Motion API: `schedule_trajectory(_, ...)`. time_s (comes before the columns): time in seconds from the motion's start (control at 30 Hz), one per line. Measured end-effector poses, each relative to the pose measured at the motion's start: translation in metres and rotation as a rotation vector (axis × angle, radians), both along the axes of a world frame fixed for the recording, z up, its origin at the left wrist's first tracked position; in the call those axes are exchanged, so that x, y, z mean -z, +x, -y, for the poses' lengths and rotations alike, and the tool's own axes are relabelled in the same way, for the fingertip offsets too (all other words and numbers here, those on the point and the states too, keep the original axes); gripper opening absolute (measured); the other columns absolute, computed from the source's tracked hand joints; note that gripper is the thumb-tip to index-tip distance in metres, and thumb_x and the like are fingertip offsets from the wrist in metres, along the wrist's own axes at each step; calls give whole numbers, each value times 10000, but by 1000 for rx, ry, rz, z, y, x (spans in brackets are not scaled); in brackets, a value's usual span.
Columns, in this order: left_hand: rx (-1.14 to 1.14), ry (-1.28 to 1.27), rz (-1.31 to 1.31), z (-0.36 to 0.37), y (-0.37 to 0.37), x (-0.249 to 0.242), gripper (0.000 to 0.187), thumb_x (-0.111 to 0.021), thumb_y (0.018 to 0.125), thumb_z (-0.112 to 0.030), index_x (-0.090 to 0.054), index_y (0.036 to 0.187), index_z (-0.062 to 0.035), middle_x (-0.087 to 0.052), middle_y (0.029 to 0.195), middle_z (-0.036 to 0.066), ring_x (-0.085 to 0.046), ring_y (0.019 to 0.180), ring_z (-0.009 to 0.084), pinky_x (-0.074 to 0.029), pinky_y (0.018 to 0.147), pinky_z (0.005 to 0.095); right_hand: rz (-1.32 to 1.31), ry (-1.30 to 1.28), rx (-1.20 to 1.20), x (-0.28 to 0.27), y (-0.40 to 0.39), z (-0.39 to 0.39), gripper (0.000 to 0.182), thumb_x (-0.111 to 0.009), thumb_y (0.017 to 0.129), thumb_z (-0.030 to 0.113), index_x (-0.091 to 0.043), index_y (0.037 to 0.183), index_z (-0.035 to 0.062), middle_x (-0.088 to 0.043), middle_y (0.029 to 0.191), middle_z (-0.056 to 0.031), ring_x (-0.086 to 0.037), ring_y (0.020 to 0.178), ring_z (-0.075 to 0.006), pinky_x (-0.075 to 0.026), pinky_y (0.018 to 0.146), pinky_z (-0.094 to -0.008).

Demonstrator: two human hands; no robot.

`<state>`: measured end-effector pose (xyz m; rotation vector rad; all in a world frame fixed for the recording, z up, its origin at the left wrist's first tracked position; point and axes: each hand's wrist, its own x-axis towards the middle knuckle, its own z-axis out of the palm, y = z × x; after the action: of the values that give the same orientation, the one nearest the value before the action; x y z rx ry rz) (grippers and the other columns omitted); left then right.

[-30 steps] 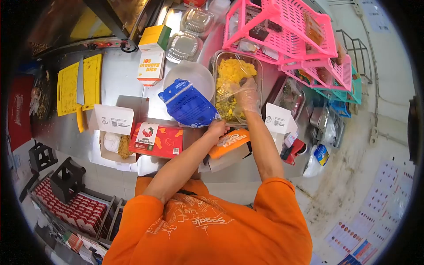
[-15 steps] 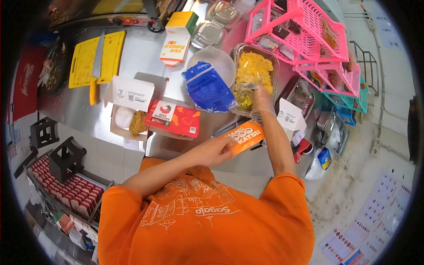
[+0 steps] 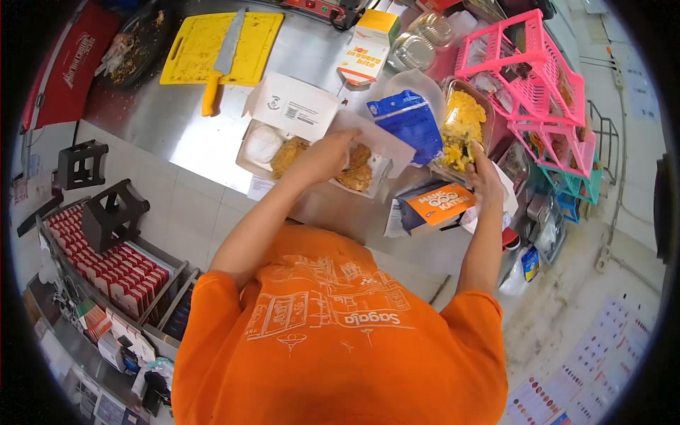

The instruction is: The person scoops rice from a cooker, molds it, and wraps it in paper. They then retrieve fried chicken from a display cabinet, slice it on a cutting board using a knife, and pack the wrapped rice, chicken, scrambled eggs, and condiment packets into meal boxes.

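Open meal box, left hand on its edge

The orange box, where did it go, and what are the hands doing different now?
The left hand let go of the orange box, which now lies on the counter, and moved left over the open food boxes. The right hand has drawn back from the tray of yellow food to its near edge. The blue bag, knife and yellow board stayed put.
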<state>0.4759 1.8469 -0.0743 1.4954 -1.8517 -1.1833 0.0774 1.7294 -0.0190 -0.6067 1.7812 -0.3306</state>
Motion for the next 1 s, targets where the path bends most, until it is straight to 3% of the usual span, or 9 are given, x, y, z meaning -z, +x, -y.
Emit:
schedule_trajectory(0.1,210,-248,716,-28,-11,70,511,-585,890,-136,-500,1361,42,-572,1355,231,-537,1270,356,-461,1026,427,21,-65,-89,-33,31,-60,371,-616,952,570,-571,1038,212,-499,624,27,-434,476,-87,-324,411,-235)
schedule_trajectory(0.2,51,-608,913,-34,-22,95,466,-562,879,-178,-543,1300,21,-600,1296,157,-511,1279,299,-454,1027,401,380,-157,-18,15,80,-152,527,-632,965,423,-574,1314,32,-635,930,-91,-626,815,-212,-530,713,-345)
schedule_trajectory(0.27,72,-560,800,-32,-17,103,425,-555,879,-168,-566,1262,16,-608,1255,149,-528,1242,300,-459,1016,387,23,-314,-608,18,150,-175,462,-631,961,424,-625,1167,11,-648,927,-127,-620,783,-193,-517,670,-339)
schedule_trajectory(0.37,123,-492,749,-39,-10,102,391,-545,883,-157,-590,1231,15,-614,1242,155,-541,1224,299,-465,1000,364,-200,-136,-226,20,236,-155,458,-651,955,384,-591,1168,-17,-651,984,-225,-660,881,-281,-528,790,-418)
schedule_trajectory(0.47,138,-325,772,-47,-11,89,461,-590,860,-197,-579,1254,42,-592,1292,186,-541,1230,319,-456,1038,380,-337,-788,-418,67,256,-136,617,-709,896,222,-422,1343,-93,-601,1182,-322,-626,1042,-445,-496,905,-476)
schedule_trajectory(0.57,120,-379,770,-70,-8,80,511,-654,834,-234,-576,1242,64,-586,1303,207,-549,1219,347,-477,1026,407,-470,-578,-669,94,266,-135,726,-729,887,258,-358,1401,-96,-559,1253,-332,-578,1160,-428,-453,994,-462)
schedule_trajectory(0.77,342,173,253,-81,13,-48,441,-714,838,-213,-607,1186,36,-637,1177,224,-616,1083,380,-540,914,448,-417,-973,36,-7,207,-135,607,-673,946,297,-404,1365,-50,-515,1272,-256,-526,1160,-376,-412,1018,-421)
schedule_trajectory(0.9,346,133,-193,-48,-54,-60,382,-679,876,-189,-616,1197,7,-659,1122,206,-640,1023,378,-526,890,465,-795,-586,-294,-52,79,-72,351,-532,945,189,-507,1186,-64,-650,998,-331,-643,958,-478,-488,825,-521)
schedule_trajectory(1.0,283,117,-328,-17,-131,-69,418,-654,915,-190,-581,1250,49,-667,1122,225,-679,1006,325,-537,886,425,-880,-191,-644,36,-6,-20,263,-544,872,107,-688,1049,-24,-681,1096,-285,-662,1065,-437,-533,876,-495)
